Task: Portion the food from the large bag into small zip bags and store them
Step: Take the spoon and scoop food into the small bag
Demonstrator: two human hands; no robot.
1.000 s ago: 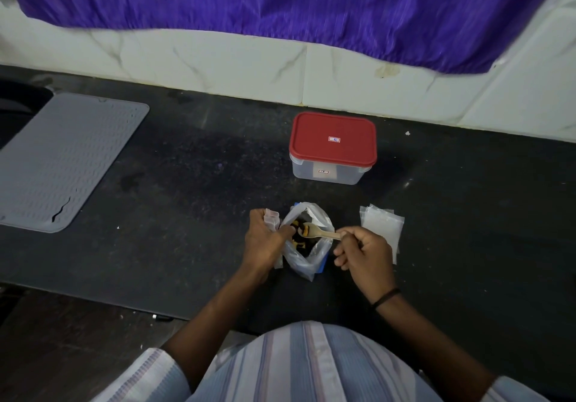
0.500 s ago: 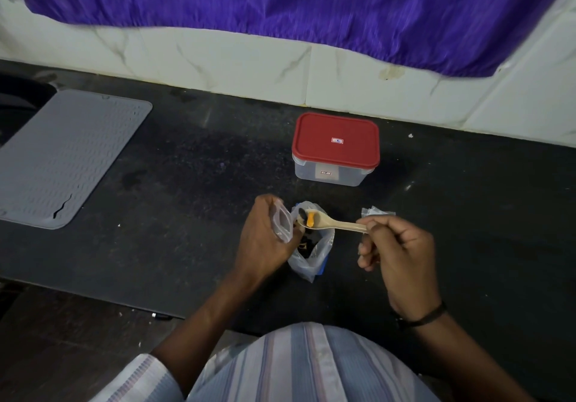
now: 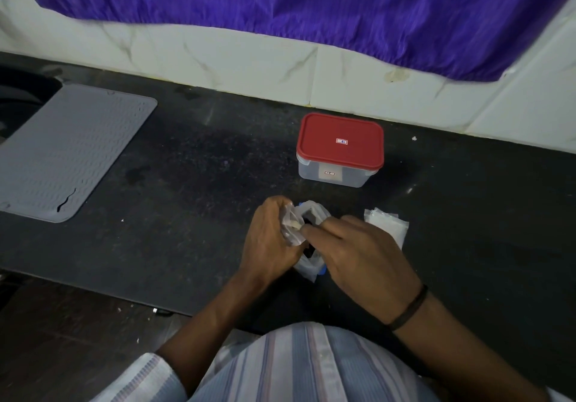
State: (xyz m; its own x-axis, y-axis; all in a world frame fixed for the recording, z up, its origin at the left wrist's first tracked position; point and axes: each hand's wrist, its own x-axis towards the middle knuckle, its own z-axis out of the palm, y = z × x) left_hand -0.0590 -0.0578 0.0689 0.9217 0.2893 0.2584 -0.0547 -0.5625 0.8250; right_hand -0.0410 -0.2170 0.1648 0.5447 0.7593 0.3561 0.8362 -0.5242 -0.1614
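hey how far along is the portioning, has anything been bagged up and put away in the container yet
Early on, it seems. The left hand holds a small zip bag open while the right hand tips a spoon into it, over the large bag. No sealed portion is visible. A stack of empty zip bags waits at the right, and the container has its red lid on, so storing is still ahead.
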